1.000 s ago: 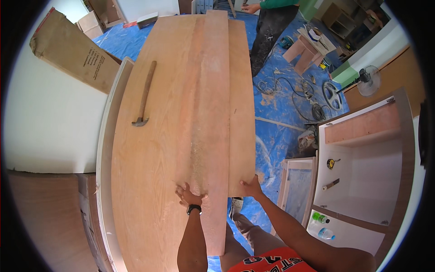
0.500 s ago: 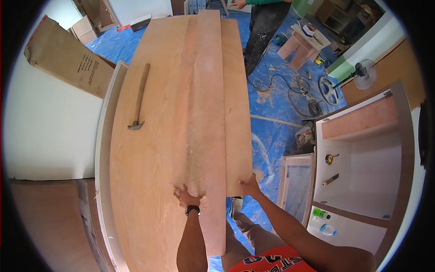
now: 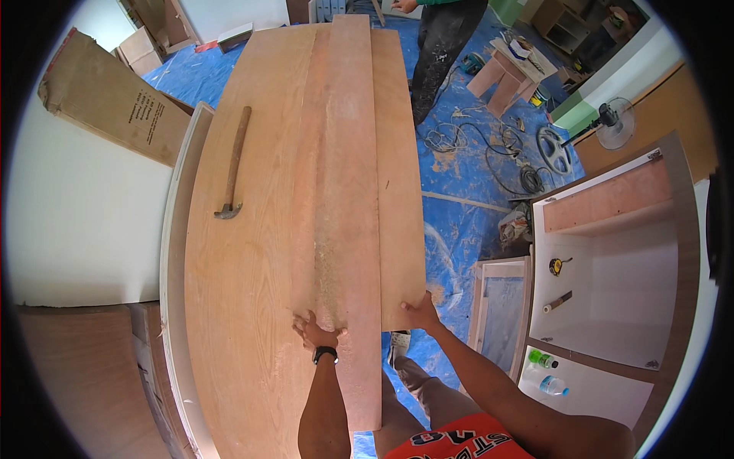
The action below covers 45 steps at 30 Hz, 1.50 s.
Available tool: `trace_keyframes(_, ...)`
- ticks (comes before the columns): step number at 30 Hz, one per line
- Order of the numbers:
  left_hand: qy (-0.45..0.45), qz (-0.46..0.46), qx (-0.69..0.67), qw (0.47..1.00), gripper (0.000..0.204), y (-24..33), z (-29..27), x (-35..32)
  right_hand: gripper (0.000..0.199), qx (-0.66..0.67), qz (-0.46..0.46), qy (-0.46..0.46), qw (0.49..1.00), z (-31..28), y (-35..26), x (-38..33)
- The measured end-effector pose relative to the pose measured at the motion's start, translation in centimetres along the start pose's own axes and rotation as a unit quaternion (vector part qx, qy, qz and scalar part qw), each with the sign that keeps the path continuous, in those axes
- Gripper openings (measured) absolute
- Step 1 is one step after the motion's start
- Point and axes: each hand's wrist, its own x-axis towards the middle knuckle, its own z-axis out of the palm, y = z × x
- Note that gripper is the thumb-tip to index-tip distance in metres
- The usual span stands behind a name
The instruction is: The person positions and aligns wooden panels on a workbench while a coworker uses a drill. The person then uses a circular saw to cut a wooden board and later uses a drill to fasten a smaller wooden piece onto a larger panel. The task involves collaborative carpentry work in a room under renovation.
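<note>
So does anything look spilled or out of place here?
Yes: a rough, speckled strip ahead of your left hand, unlike the smoother wood around it; dust or damage, I can't tell. Tan smudges also dirty the blue floor sheet.

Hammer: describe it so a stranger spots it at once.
Find the big wooden panel in mid-view. On its left part, beyond the left hand, lies the hammer, head nearest the camera. Its slim wooden handle and dark claw head set it apart from the long flat plank to its right.
</note>
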Motion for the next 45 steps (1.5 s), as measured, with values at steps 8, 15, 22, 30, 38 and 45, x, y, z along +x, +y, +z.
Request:
trace_keyframes(8, 0.008, 0.009, 0.000, 1.000, 0.120, -0.5, 0.4, 0.3, 0.074, -0.003, 0.000, -0.003, 1.000, -0.1, -1.5, -0.7)
trace_keyframes(15, 0.000, 0.005, 0.008, 1.000, 0.118, -0.1, 0.1, 0.2, 0.075, 0.001, -0.010, -0.002, 1.000, -0.1, -0.7, -0.3)
trace_keyframes(22, 0.000, 0.005, 0.018, 1.000, 0.115, -0.2, 0.0, 0.1, 0.075, -0.006, 0.000, -0.007, 1.000, -0.1, -0.6, -0.3)
trace_keyframes(30, -0.019, 0.000, 0.022, 1.000, 0.120, 0.6, -1.0, -0.3, 0.074, 0.004, -0.026, -0.007, 1.000, 0.0, 0.3, 0.0)
trace_keyframes(38, -0.026, -0.006, 0.019, 0.999, 0.120, 1.0, -1.6, -0.6, 0.075, 0.026, -0.022, -0.003, 0.999, 0.1, -0.3, -0.2)
trace_keyframes(45, -0.025, -0.006, 0.016, 1.000, 0.120, 0.9, -1.5, -0.6, 0.073, 0.027, -0.013, -0.004, 1.000, -0.1, -0.8, -0.5)
